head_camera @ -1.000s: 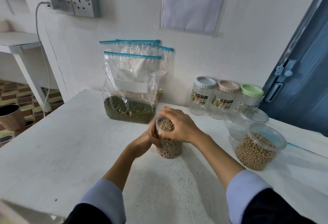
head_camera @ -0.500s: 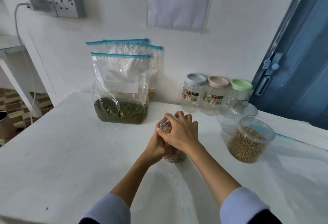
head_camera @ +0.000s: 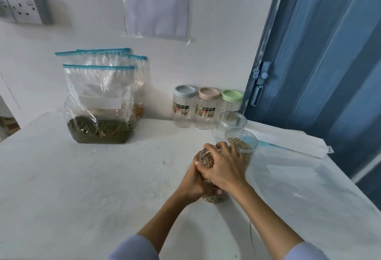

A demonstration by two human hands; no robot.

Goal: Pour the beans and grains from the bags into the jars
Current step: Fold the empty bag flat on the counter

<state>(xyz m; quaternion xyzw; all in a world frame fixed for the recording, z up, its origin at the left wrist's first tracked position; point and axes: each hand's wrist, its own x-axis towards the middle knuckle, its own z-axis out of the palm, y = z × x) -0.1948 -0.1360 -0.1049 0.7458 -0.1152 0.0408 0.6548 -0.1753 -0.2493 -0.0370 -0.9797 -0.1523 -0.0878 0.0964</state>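
A clear jar of tan beans [head_camera: 214,197] stands on the white table [head_camera: 86,187] at centre right. My left hand [head_camera: 192,183] grips its left side and my right hand [head_camera: 224,169] grips its top and right side. Directly behind it is a second clear jar of tan beans [head_camera: 244,148], and behind that an empty clear jar [head_camera: 233,120]. A zip bag of green beans [head_camera: 99,105] stands at the back left, with two more zip bags [head_camera: 136,78] behind it.
Three lidded jars stand against the wall: grey lid [head_camera: 185,108], pink lid [head_camera: 208,110], green lid [head_camera: 231,100]. A flat empty plastic bag [head_camera: 292,167] lies right of the jars. A blue door [head_camera: 321,53] is on the right.
Both hands have carried the bean jar to the right, up close to the other bean jar. The view has swung right as well.
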